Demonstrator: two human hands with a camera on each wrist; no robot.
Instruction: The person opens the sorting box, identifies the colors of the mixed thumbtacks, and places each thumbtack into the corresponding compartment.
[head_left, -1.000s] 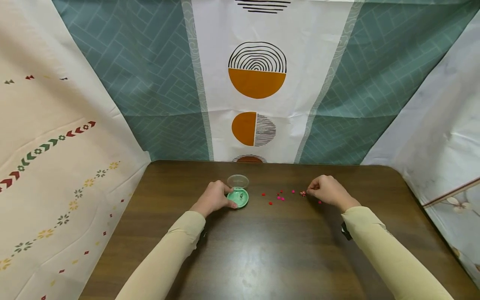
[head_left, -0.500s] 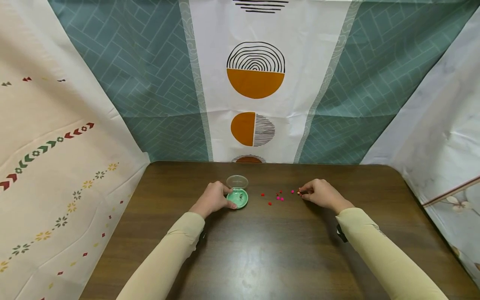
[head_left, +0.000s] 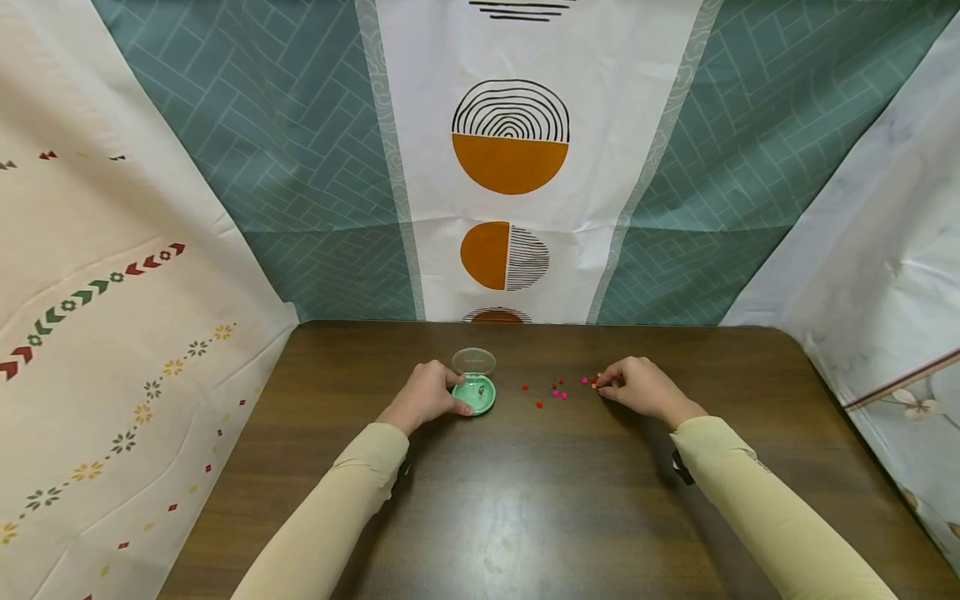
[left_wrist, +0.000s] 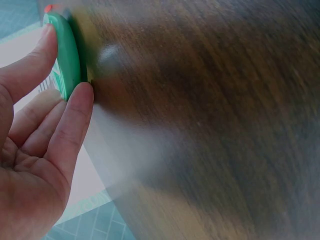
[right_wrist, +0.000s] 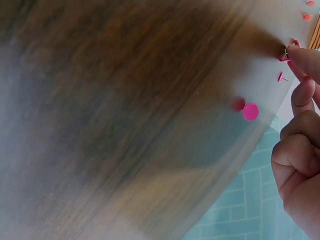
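My left hand grips the side of a small round green case on the table, thumb at its near rim and fingers farther back. In the left wrist view the case stands between thumb and fingers. Its clear lid is tipped back, and a small bit lies inside. Over to the right, my right hand pinches thumbtacks at its fingertips, close to the tabletop; fingers partly hide them. Loose pink thumbtacks lie by the hand in the right wrist view.
Several red and pink thumbtacks lie scattered between the case and my right hand. The dark wooden table ends at the back against a patterned curtain. Light cloths hang at both sides.
My right hand has moved a little left and closed its fingertips on the small cluster of thumbtacks. My left hand stays on the green case.
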